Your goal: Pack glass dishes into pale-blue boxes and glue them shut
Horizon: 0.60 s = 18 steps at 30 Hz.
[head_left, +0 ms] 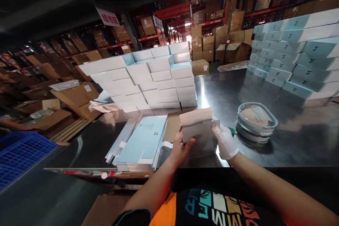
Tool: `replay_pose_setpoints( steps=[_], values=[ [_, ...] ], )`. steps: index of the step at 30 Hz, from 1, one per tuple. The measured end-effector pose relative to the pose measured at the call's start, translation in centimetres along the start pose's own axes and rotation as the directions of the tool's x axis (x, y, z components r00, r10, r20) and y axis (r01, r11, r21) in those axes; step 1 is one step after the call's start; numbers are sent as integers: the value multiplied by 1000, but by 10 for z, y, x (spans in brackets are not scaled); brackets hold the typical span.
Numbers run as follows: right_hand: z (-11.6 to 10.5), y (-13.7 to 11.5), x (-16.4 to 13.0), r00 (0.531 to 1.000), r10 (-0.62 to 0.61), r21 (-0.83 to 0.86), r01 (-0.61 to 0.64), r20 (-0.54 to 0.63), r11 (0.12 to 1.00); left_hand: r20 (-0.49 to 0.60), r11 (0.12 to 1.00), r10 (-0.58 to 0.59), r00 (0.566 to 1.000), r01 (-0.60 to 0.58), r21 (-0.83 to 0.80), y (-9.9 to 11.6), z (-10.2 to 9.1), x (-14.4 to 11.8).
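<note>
A small pale box (200,132) is held between both hands above the steel table, its cream-coloured flap standing up at the back and its front side in shade. My left hand (181,144), bare, grips the box's left end with the thumb along the front. On the right end, my right hand (225,141) in a white glove presses its thumb near the top corner. What is inside the box is hidden. To the left lies a stack of flat light-blue cartons (143,137). Just right of the gloved hand are a green object (232,131) and a stack of clear round-cornered containers (256,122).
White boxes (159,84) are piled at the table's back left, and light-blue boxes (288,53) at the right. The steel tabletop (222,88) shines between them. A blue crate (23,155) stands at far left. Shelves with brown cartons fill the background.
</note>
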State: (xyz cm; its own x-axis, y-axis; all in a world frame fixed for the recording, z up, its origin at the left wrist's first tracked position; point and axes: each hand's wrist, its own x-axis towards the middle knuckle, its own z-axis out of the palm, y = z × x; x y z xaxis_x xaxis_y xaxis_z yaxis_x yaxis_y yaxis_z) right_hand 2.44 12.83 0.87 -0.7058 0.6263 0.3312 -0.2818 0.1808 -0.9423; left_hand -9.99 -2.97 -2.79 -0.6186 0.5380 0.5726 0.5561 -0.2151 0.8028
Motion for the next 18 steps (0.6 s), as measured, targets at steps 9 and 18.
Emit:
replay_pose_setpoints(
  steps=[9,18],
  values=[
    [-18,-13,23,999,35,-467,-17,30,884,-63,986,118,991,-109,127,-39,-8,-18],
    [-93,-9,20,933,253,-957,-282,-256,72,-175,963,175,969,-132,235,-40,-25,-17]
  ],
)
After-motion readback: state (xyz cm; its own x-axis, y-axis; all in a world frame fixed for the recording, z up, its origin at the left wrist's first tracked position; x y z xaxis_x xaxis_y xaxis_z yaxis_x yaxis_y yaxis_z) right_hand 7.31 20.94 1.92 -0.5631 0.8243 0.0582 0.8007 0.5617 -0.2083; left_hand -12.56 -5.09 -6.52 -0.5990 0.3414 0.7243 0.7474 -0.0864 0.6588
